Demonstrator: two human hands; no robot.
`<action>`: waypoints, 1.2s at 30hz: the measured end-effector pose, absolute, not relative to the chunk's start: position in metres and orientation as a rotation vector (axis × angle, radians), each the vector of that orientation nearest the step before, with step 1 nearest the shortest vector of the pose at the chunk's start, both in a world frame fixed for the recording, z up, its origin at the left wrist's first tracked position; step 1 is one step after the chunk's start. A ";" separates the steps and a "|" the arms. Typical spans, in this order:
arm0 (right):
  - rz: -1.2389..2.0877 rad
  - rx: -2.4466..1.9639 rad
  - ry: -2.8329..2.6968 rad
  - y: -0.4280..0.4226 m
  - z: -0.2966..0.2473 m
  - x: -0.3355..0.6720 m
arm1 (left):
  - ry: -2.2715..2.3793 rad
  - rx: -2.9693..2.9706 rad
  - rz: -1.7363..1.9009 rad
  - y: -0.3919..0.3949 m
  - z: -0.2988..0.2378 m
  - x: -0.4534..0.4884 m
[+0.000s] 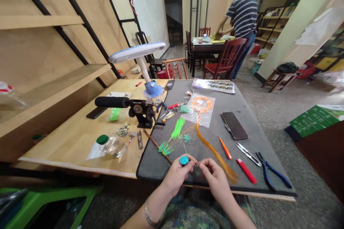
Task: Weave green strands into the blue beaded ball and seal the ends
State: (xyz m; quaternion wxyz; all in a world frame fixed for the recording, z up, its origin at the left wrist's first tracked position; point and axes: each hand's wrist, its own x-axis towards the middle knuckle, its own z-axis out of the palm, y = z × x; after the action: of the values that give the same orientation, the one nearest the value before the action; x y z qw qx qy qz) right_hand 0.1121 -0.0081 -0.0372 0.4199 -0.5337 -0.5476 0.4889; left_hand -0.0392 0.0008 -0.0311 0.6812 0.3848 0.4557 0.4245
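My left hand (176,173) is closed around a small cluster of turquoise beads (184,160), its thumb and forefinger pinched together. A thin green thread (186,148) rises from near the cluster, and a bit of green shows between my fingertips. My right hand (214,175) pinches close beside the left fingertips, seemingly on the thread; its end is too fine to see well. Green strands with turquoise tips (166,148) lie across a brown stick (154,139) to the left. Beyond my hands are loose turquoise beads (186,138) and a bundle of bright green strands (177,128).
Orange threads (212,150) run toward me on the grey mat (193,180). At right lie an orange pen-like tool (225,147), tweezers (249,154), a red lighter (246,171), blue-handled pliers (271,171) and a phone (234,125). A black cranked device (142,111) stands left. A person (244,16) bends over another table.
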 end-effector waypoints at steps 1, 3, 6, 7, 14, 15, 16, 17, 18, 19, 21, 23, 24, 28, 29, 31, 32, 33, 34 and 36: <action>1.304 -1.332 -1.313 -0.007 -0.035 0.109 | 1.015 0.844 0.962 0.002 -0.033 -0.038; 1.433 -1.318 -1.206 -0.005 -0.033 0.104 | 0.991 0.793 0.973 0.005 -0.034 -0.037; 1.542 -1.314 -1.076 -0.003 -0.034 0.099 | 0.949 0.724 0.965 0.009 -0.035 -0.037; 1.561 -1.312 -1.040 -0.003 -0.035 0.098 | 0.940 0.714 0.953 0.010 -0.035 -0.036; 1.633 -1.277 -0.924 0.000 -0.040 0.092 | 0.934 0.722 0.920 0.015 -0.034 -0.038; 1.637 -1.273 -0.921 0.000 -0.039 0.092 | 0.936 0.726 0.921 0.016 -0.034 -0.038; 1.639 -1.269 -0.919 0.000 -0.039 0.091 | 0.938 0.730 0.923 0.016 -0.034 -0.039; 1.641 -1.265 -0.918 0.001 -0.038 0.090 | 0.940 0.733 0.923 0.017 -0.034 -0.039; 1.643 -1.258 -0.918 0.001 -0.037 0.090 | 0.942 0.736 0.921 0.017 -0.034 -0.039; 1.644 -1.251 -0.918 0.001 -0.037 0.090 | 0.944 0.739 0.918 0.017 -0.034 -0.040; 1.646 -1.236 -0.919 0.002 -0.036 0.089 | 0.943 0.747 0.915 0.017 -0.033 -0.040; 1.651 -1.229 -0.920 0.002 -0.036 0.089 | 0.940 0.753 0.914 0.017 -0.033 -0.041; 1.653 -1.230 -0.919 0.002 -0.035 0.089 | 0.941 0.754 0.916 0.018 -0.033 -0.041; 1.663 -1.242 -0.905 0.002 -0.033 0.088 | 0.944 0.755 0.915 0.018 -0.034 -0.042; 1.667 -1.243 -0.900 0.002 -0.033 0.088 | 0.942 0.758 0.913 0.018 -0.034 -0.042; 1.672 -1.244 -0.891 0.002 -0.032 0.088 | 0.936 0.761 0.913 0.018 -0.035 -0.042; 1.672 -1.245 -0.887 0.003 -0.032 0.088 | 0.935 0.762 0.913 0.018 -0.035 -0.042; 1.672 -1.247 -0.884 0.003 -0.032 0.087 | 0.935 0.763 0.913 0.018 -0.035 -0.042; 1.671 -1.249 -0.881 0.003 -0.032 0.087 | 0.937 0.765 0.913 0.018 -0.035 -0.042; 1.672 -1.250 -0.875 0.003 -0.032 0.087 | 0.943 0.771 0.914 0.018 -0.034 -0.042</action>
State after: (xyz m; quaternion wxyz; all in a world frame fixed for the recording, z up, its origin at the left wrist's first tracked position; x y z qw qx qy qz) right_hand 0.0869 0.0033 -0.0324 0.4250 -0.4997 -0.3500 0.6687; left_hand -0.0422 0.0185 -0.0343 0.7240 0.3492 0.4271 0.4141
